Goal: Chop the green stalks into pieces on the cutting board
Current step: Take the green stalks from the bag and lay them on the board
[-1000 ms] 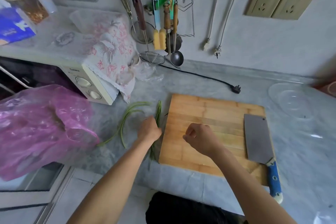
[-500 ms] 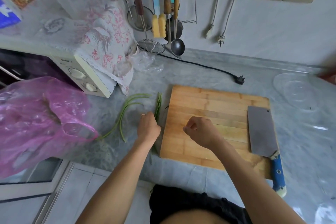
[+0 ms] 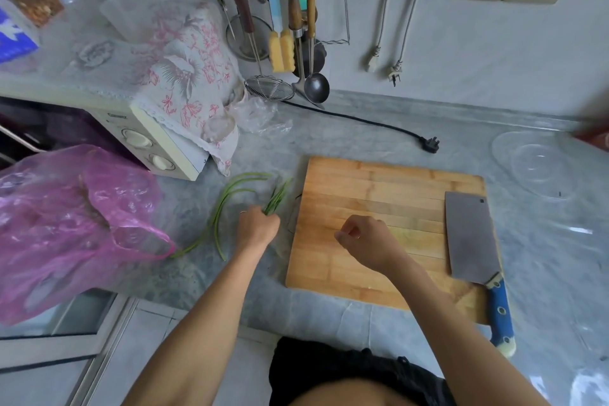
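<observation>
On a grey kitchen counter, the left hand [image 3: 257, 228] still grips a bunch of green stalks [image 3: 278, 196] just left of the bare cutting board [image 3: 379, 267], the right hand [image 3: 364, 241] hovering curled and apparently empty, cleaver [image 3: 469, 237] untouched.

Left hand [image 3: 257, 229]: gripping a bunch of green stalks [image 3: 278, 196] on the counter [image 3: 329, 138], just left of the cutting board [image 3: 379, 194].
Right hand [image 3: 365, 241]: hovering over the board with fingers curled; whether it is pinching anything is too small to tell.
Loose stalks [image 3: 219, 208]: lying curved on the counter between the left hand and the pink plastic bag [image 3: 72, 221].
Cleaver [image 3: 471, 237]: lying flat on the board's right side, its blue handle [image 3: 501, 313] sticking out past the near edge.
Clear bowl [image 3: 537, 165]: sitting on the counter, right of the board.
Microwave [image 3: 145, 142]: standing at the left, a flowered cloth [image 3: 188, 76] draping over it.
</observation>
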Demonstrator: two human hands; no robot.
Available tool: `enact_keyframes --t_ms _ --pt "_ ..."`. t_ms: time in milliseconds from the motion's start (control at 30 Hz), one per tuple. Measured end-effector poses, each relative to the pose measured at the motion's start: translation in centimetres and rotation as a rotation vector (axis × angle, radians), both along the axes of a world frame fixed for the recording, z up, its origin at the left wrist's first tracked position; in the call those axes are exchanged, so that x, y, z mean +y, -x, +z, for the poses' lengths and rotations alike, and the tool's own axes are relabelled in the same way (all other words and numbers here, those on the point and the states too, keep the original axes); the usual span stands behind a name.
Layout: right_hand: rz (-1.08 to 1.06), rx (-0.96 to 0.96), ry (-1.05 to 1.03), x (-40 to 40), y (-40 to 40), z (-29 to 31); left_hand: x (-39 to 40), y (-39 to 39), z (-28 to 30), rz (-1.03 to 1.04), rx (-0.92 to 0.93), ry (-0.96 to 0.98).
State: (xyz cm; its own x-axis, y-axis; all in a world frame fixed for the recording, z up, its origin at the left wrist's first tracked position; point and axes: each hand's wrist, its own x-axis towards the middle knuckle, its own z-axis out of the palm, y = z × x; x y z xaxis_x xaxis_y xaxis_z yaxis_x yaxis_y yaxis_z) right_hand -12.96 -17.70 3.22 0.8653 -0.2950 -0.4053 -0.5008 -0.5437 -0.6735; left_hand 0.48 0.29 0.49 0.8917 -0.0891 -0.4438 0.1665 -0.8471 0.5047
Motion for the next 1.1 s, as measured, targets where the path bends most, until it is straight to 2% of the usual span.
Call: enact_keyframes --t_ms 100,233,333,433,500,600,733,867,933,1100 --pt "-0.041 0.002 -0.026 -0.7 0.6 -0.2 0.1 1.1 0.7 -0.025 0.020 0.120" --pt "-0.088 -0.020 -0.045 -1.8 1.9 -0.1 -2.2 3.3 2.7 -0.175 -0.020 0.234" --pt "-0.163 -0.047 -0.048 -2.7 3.1 0.1 -5.0 4.9 3.4 -0.230 0.078 0.336" --pt "-0.228 -0.050 0.042 -3.5 3.9 0.0 -6.5 5.3 2.5 -0.340 0.250 0.202" --pt "-0.235 -0.033 0.105 -3.8 4.2 -0.1 -6.1 4.7 1.6 -0.305 0.208 0.220" --pt "-0.217 -0.019 0.111 -3.4 3.6 -0.1 -3.4 2.5 0.4 -0.128 0.073 0.265" --pt "-0.151 -0.026 0.113 -1.5 1.0 -0.2 1.8 -1.6 -0.9 0.013 -0.160 0.057" --pt "-0.038 0.005 0.098 1.4 -2.7 -0.1 5.3 -5.4 -1.9 0.085 -0.278 -0.164" --pt "-0.013 0.026 0.096 2.5 -4.1 -0.1 5.6 -6.6 -2.1 0.061 -0.287 -0.236" --pt "0.033 0.042 0.093 3.8 -6.3 -0.4 5.0 -8.4 -2.0 -0.044 -0.168 -0.342"
